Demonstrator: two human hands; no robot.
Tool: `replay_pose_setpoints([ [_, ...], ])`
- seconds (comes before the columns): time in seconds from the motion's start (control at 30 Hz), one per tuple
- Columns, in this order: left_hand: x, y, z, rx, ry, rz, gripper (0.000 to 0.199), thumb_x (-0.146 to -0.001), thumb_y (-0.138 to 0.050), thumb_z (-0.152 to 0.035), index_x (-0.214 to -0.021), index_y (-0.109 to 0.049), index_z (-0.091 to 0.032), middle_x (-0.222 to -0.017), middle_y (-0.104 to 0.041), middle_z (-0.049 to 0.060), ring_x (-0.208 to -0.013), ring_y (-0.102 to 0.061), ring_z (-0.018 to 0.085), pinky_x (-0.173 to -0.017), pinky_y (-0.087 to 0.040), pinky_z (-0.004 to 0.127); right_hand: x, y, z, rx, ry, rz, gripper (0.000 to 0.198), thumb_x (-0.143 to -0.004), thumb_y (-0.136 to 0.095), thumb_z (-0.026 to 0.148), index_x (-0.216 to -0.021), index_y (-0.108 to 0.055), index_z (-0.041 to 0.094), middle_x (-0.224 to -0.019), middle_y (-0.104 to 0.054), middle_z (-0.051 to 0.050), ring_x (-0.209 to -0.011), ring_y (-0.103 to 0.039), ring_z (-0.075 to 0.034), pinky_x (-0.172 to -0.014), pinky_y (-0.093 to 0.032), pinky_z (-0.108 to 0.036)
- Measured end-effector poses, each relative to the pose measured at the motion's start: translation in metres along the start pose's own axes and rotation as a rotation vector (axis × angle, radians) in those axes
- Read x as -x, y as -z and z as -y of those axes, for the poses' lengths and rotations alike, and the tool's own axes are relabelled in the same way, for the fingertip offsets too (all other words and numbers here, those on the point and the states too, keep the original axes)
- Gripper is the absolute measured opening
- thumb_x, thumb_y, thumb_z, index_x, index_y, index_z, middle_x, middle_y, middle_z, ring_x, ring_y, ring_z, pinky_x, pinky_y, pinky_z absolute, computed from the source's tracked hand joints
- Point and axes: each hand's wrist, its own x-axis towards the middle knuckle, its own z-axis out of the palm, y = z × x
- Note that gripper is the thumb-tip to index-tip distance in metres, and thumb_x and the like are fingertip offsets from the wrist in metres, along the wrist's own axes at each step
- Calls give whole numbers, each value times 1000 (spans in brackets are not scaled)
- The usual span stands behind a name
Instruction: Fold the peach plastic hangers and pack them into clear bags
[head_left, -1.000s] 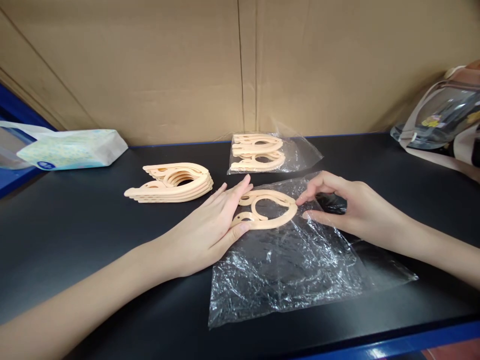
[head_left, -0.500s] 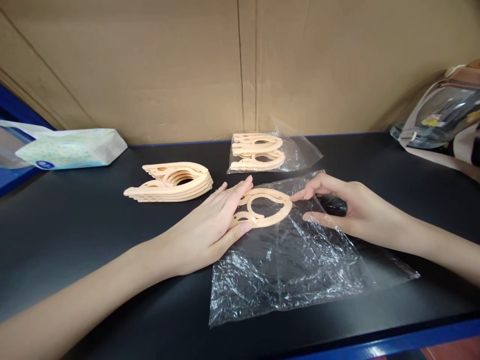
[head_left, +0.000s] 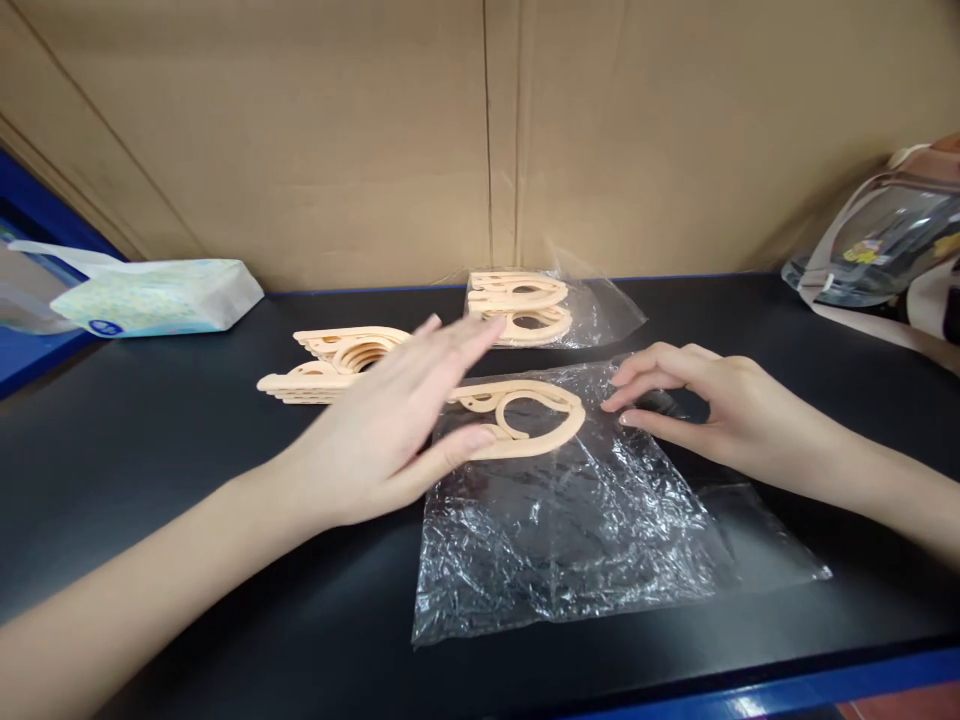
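A peach-coloured folding hanger (head_left: 559,436) lies at the top of a clear plastic bag (head_left: 555,550); whether it is inside or on top I cannot tell. My left hand (head_left: 394,425) is open over the hanger's left end, fingers stretched out and partly hiding it. To the right, my right hand (head_left: 705,405) hovers near the bag's upper edge, fingers bent and apart from the thumb, holding nothing. Behind my left hand sits a stack of several matching hangers (head_left: 311,388), partly covered from view.
At the back, more peach hangers (head_left: 525,325) lie in a clear bag. A tissue pack (head_left: 161,295) stands at the left, and a transparent bag with straps (head_left: 885,245) at the right. A cardboard wall (head_left: 337,140) closes off the black table (head_left: 247,620) behind.
My left hand has lifted and shifted left, uncovering more of the hanger. My right hand has drawn back to the right, its fingertip off the hanger's tip.
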Motion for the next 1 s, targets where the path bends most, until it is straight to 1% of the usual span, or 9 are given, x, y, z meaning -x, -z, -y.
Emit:
replay_pose_setpoints([
  [0.1,-5,23,6,-101,70,-81,67,-99,-40,-50,-149,-30,-6,-155,-39,14,-142,-35,31,-123,-16,48,1,2,-2,67,19,-34,22,-88,-59,36,-110,-57,32,-89,-78,5,-89,-69,-24,-80,-46,-41],
  [0.23,-1,42,38,-163,271,72,95,-83,-43,-79,-146,-38,-9,-150,-44,14,-137,-38,39,-115,-24,61,1,3,-3,121,26,-32,25,-90,-58,35,-114,-57,30,-86,-78,4,-86,-67,-23,-75,-46,-38],
  [0.3,6,45,61,-155,406,143,115,-63,-54,-87,-148,-38,-11,-150,-45,17,-132,-42,44,-109,-31,63,2,3,-3,134,40,-23,26,-91,-56,33,-117,-56,29,-86,-78,4,-87,-66,-23,-76,-46,-37],
  [0.4,15,48,84,-110,586,246,123,-48,-67,-83,-150,-38,-21,-146,-50,11,-123,-52,42,-102,-41,58,2,2,-3,143,52,-8,28,-92,-54,30,-120,-55,29,-87,-77,5,-89,-66,-21,-78,-46,-35],
  [0.47,17,51,87,-81,657,299,116,-53,-69,-77,-150,-36,-24,-140,-56,9,-112,-60,36,-94,-46,52,2,2,-4,148,56,-10,29,-92,-55,29,-121,-55,29,-87,-77,5,-88,-66,-20,-78,-46,-33],
  [0.57,16,56,78,-91,704,351,93,-73,-63,-68,-151,-33,-26,-128,-63,8,-98,-65,29,-87,-49,47,3,2,-5,157,55,-19,29,-92,-55,30,-121,-56,29,-86,-77,5,-85,-66,-20,-76,-46,-33],
  [0.77,13,58,68,-166,616,282,76,-83,-60,-58,-147,-39,-24,-125,-62,6,-97,-64,27,-83,-50,43,4,9,-6,166,35,-45,23,-92,-53,33,-113,-61,27,-91,-74,2,-84,-64,-21,-76,-47,-36],
  [0.87,8,47,57,-82,468,148,73,-84,-59,-55,-145,-40,-19,-131,-60,8,-110,-61,28,-92,-48,43,3,15,-2,127,19,-92,20,-92,-50,29,-107,-63,25,-100,-71,-2,-88,-64,-21,-79,-46,-37],
  [1.0,1,17,18,-50,206,-40,84,-78,-68,-57,-145,-37,-17,-135,-57,10,-115,-59,29,-99,-46,43,4,18,16,-97,-46,-74,19,-94,-53,37,-101,-67,27,-98,-68,-1,-88,-62,-18,-74,-46,-32],
])
